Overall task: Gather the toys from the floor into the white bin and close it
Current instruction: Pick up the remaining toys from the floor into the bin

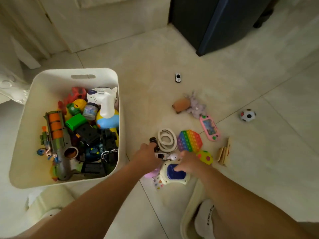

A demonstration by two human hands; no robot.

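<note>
White plastic bin [51,87] is sitting open, approx. half full. Lots left lying on tiled floor [155,66]: rainbow silicone pop pad [189,140], pink handheld game [209,127], small soccer ball [247,115], etc. Left hand [146,156] is reaching over black toy [153,141], grip can't be told; right hand [189,163] grip is clamping white-and-blue plastic toy [172,175].

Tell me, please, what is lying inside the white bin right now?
The white bin holds a heap of toys: a grey blaster with orange bands, a white spray-shaped toy, a green block, a small jar and black pieces. Whatever lies beneath them is covered.
</note>
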